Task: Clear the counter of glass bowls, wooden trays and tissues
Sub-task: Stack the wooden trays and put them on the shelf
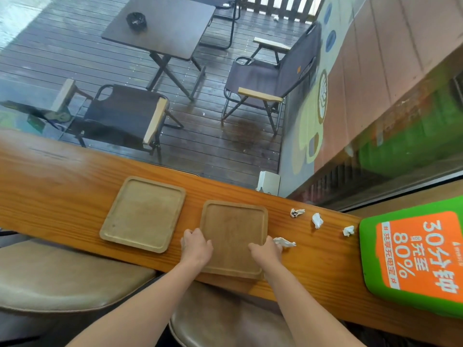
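Observation:
Two square wooden trays lie on the wooden counter (pixel 62 186). The darker tray (pixel 234 229) is in the middle and overhangs the counter's near edge. My left hand (pixel 196 245) grips its left edge and my right hand (pixel 266 250) grips its right edge. The lighter tray (pixel 144 212) lies flat to its left, untouched. Several crumpled white tissues lie to the right: one (pixel 285 242) beside my right hand, one (pixel 297 212) further back, one (pixel 317 220) and one (pixel 348 230) near the green box. No glass bowl is in view.
A green and orange box (pixel 416 256) stands on the counter's right end. Two padded stools (pixel 62 279) sit below the near edge. Behind the counter is a window onto a deck with chairs and a table. A white holder (pixel 269 182) stands at the counter's far edge.

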Demonstrator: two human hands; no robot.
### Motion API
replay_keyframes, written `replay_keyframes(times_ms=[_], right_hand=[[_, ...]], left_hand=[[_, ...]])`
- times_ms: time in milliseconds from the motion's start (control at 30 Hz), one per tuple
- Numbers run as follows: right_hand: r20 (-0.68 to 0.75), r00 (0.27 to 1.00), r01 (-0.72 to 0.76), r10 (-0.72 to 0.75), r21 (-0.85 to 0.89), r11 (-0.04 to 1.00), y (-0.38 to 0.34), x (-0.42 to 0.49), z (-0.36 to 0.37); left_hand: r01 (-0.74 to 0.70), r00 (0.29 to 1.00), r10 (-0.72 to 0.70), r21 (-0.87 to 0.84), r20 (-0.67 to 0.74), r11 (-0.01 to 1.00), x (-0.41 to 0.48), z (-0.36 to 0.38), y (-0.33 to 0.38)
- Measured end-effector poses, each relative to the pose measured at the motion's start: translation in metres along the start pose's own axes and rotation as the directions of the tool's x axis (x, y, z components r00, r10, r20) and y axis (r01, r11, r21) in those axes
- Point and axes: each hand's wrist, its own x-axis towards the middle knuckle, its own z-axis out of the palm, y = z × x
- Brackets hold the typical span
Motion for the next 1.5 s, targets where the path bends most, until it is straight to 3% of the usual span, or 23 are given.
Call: replay_keyframes(times_ms=[367,567,767,1033,1333,1500], right_hand=[[0.018,0.999,0.036,-0.036,-0.018,0.999,0.0,-0.001,-0.011],[-0.128,0.979,0.139,-0.156,-0.134,0.981,-0.022,-0.023,-0.012],[0.117,0.944,0.318,-0.308,-0.075,0.945,-0.065,-0.046,0.024],[0.185,0.955,0.241,-0.232,-0.028,0.97,-0.122,-0.078,0.115],[0.022,0.984,0.175,-0.174,-0.046,0.983,-0.145,-0.08,0.185],[-0.041,0.991,0.128,-0.129,-0.026,0.991,-0.145,-0.076,0.206]], left_hand=[[-0.057,0.993,0.058,-0.016,0.101,0.998,0.007,-0.016,-0.008],[-0.108,0.978,0.128,-0.128,0.164,0.986,0.006,-0.047,-0.015],[-0.186,0.975,0.198,-0.129,0.095,0.974,0.019,-0.09,-0.042],[-0.242,0.967,0.245,-0.042,0.072,0.969,0.079,-0.161,-0.099],[-0.199,0.978,0.204,0.105,-0.039,0.974,0.127,-0.202,-0.156],[-0.159,0.986,0.164,0.121,-0.033,0.98,0.138,-0.198,-0.169]])
